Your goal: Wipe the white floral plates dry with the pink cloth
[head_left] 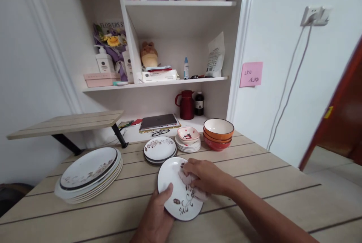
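Observation:
A white plate (172, 182) with a brown floral pattern and dark rim is tilted toward me above the table. My left hand (158, 209) grips its lower left edge, thumb on the face and fingers underneath. Bunched under the fingers of my right hand (207, 175) is a pale pinkish cloth (200, 194), pressed on the plate's right side. Just behind lies a short stack of matching floral plates (160, 149). Beside it, a small square bowl (188, 134) with red dots rests on small white plates (189, 147).
Orange and red bowls (217, 133) are stacked at the back right of the wooden table (271, 190). Several larger plates (90, 171) are piled at left, before a raised wooden stand (70, 122). A laptop (157, 121), glasses (160, 132) and a red jug (186, 105) are behind.

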`<state>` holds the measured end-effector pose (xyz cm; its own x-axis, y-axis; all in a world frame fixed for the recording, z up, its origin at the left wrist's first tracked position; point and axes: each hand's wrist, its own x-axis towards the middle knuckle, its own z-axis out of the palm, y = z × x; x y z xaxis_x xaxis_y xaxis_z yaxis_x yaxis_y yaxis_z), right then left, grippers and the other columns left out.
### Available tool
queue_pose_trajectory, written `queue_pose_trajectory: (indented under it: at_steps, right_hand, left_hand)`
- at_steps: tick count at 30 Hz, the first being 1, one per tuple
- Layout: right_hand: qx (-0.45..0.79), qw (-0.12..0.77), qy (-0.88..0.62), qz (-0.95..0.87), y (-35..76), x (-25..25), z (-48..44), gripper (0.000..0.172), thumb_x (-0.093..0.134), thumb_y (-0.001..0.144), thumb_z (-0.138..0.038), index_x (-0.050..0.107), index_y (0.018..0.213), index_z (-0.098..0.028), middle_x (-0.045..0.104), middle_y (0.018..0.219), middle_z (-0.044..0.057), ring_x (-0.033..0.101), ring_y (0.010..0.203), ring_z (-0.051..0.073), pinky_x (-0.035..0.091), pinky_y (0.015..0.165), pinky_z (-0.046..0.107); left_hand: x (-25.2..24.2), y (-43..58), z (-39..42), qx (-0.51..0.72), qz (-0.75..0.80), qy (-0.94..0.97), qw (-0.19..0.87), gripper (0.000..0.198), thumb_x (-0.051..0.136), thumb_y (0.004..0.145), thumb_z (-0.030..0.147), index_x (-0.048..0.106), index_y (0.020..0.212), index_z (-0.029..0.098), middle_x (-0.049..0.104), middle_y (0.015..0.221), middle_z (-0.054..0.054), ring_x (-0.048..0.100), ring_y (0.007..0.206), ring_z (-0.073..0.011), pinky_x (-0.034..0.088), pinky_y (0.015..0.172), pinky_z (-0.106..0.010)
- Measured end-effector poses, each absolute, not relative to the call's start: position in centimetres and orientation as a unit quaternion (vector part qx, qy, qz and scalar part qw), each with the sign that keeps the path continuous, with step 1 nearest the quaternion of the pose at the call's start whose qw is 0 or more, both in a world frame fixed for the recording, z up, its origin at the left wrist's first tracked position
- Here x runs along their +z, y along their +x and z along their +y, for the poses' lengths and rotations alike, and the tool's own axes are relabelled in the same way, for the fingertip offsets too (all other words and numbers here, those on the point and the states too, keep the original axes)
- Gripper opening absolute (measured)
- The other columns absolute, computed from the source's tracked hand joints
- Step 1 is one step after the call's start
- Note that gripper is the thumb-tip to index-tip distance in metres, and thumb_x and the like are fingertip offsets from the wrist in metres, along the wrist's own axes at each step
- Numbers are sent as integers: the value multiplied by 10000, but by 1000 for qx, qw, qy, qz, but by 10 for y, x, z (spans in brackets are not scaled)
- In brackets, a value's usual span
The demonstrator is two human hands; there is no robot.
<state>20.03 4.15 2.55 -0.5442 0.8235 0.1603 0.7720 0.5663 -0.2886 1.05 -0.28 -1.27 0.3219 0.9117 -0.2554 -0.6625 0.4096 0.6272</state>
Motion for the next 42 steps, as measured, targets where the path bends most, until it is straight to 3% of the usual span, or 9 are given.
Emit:
queue_pose_trajectory:
  at_steps: [6,13,17,20,24,31,37,42]
  right_hand:
    - [139,179,-421,-878,197,22,41,250,672,709,-148,678,936,-253,631,1005,12,579,846,172,371,699,246]
    - [165,322,-541,-759,184,4,53,324,632,748,-134,712,1028,-276,623,989,39,601,897,193,431,812,294]
    - [109,348,-550,-751,173,2,49,335,595,775,-125,717,1041,-289,595,1073,55,605,880,190,446,813,306]
    - [104,379,-505,-768,167,2,45,363,586,784,-111,713,1061,-308,579,1113,51,601,943,189,453,838,300]
    - [147,374,-395,-826,160,5,39,385,594,778,-99,716,1073,-316,594,1118,37,589,1018,182,452,883,293]
    - [283,317,-259,-867,160,20,28,472,584,675,21,747,985,-296,646,1056,-8,613,955,133,466,837,235]
    - [214,353,-354,-839,166,14,38,343,632,767,-103,728,1047,-276,651,1079,32,609,991,167,460,882,289]
    - [74,290,-493,-817,186,8,52,329,596,818,-209,689,1122,-293,601,1196,55,609,1016,217,468,864,332]
  left_hand:
    - [-12,10,-3,495,289,231,786,572,663,807,332,490,1335,196,704,1099,-129,649,990,-264,450,888,-399]
    - [-20,10,-2,479,290,269,783,599,674,732,140,513,1308,165,726,982,-126,662,890,-251,452,847,-376]
    - [-21,13,-3,473,312,276,776,592,631,626,39,595,1202,173,725,835,-81,652,787,-224,448,823,-375]
    - [-20,16,-5,454,313,295,781,452,617,593,27,658,1027,148,702,752,-66,634,722,-204,444,773,-356]
    - [-21,18,-7,446,303,323,778,315,654,581,64,669,885,145,671,683,-38,597,635,-175,425,688,-327]
    - [-30,14,-5,440,294,332,781,253,682,552,56,679,799,112,682,736,-74,618,686,-199,442,738,-360]
    - [-28,13,-3,449,309,308,779,417,630,521,2,671,913,137,687,723,-55,623,687,-190,448,732,-342]
    - [-23,10,0,489,280,280,777,512,672,722,129,583,1226,161,730,970,-122,670,891,-247,462,863,-396]
